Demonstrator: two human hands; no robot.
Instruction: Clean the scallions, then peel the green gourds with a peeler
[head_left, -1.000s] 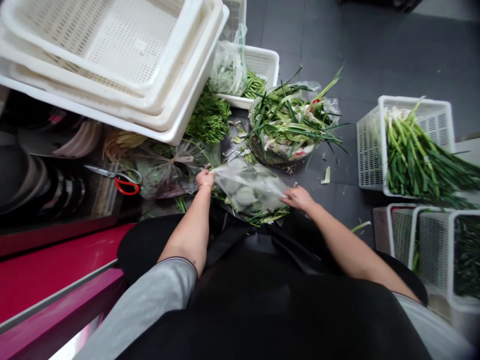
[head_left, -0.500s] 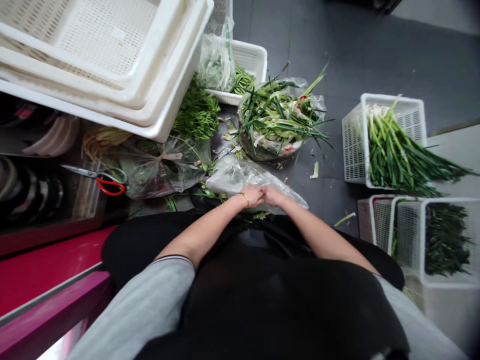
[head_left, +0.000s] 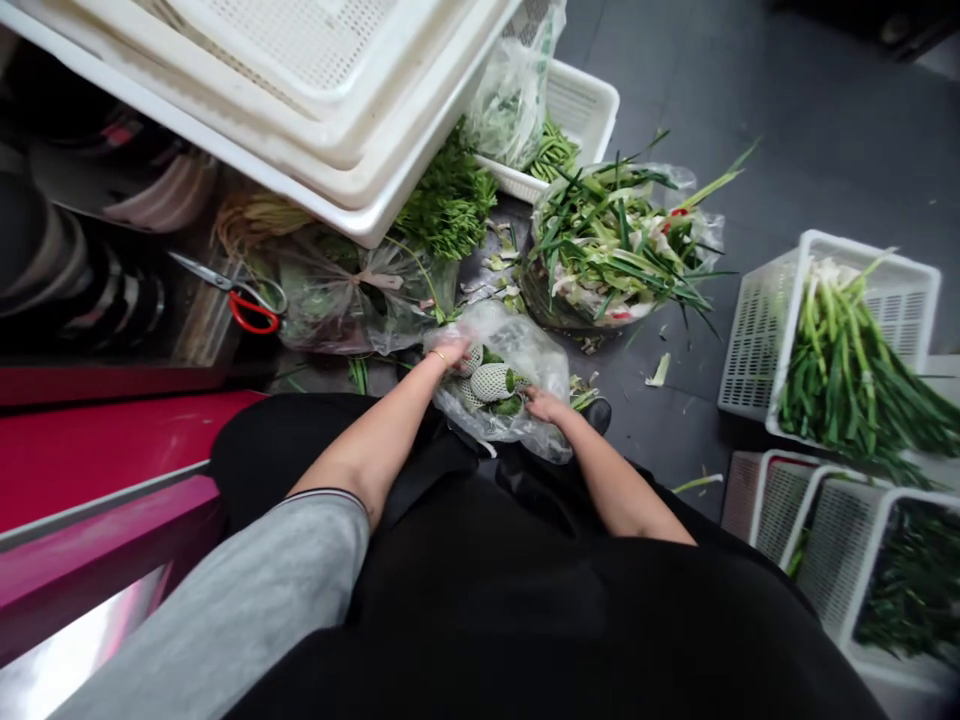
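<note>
A clear plastic bag (head_left: 553, 372) lies open in front of me, low over the floor. Inside it are several green vegetables (head_left: 492, 382) wrapped in white foam netting. At the bag's left side is my left hand (head_left: 453, 354), its fingers partly hidden by the plastic and closed on the bag's edge. My right hand (head_left: 543, 403) is at the right side, fingers against the netted vegetables and the bag; what exactly they grip is too small to make out.
Stacked white baskets (head_left: 367, 205) fill the upper left. Red-handled scissors (head_left: 253, 312) lie beside a tied bag (head_left: 360, 300). Beyond is a bag of leafy trimmings (head_left: 622, 245). At right stand a basket of green onions (head_left: 795, 330) and more baskets (head_left: 832, 530).
The bag has been opened, and the netted vegetables now show. My hands, together before, have moved apart to its two sides. The view has shifted, so the surroundings sit differently.
</note>
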